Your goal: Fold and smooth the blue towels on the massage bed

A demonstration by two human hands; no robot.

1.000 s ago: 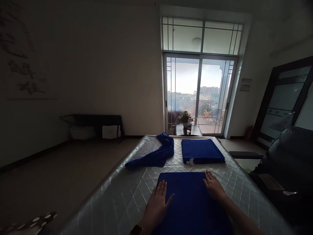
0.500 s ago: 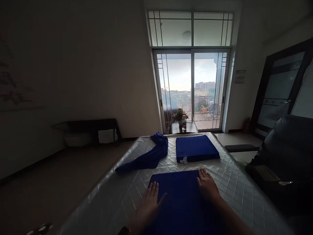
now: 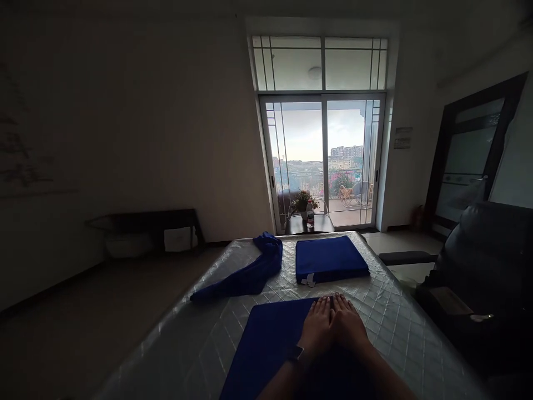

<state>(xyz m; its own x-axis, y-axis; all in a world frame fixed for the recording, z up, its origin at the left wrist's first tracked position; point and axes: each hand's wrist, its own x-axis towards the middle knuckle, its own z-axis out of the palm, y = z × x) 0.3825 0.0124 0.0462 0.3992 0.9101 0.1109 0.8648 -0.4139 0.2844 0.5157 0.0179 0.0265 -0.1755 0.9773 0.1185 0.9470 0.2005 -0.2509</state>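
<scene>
Where left hand (image 3: 317,329) touches right hand (image 3: 347,323), each grip lies flat, outstretched, on the nearest blue cloth (image 3: 262,344).

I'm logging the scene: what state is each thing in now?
Near blue cloth: folded, lying flat
Left hand: open, palm down on it
Right hand: same, beside the left
Far blue cloth: folded, white tags sticking out
Left-side blue cloth: loosely bunched, unfolded
Bottle: upright, capped
Sliding door: apparently shut

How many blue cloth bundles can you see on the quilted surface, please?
3: a flat bundle under the left hand and right hand, a folded bundle beyond it, and a crumpled bundle at back left. Layers may hide extra cloths.
</scene>
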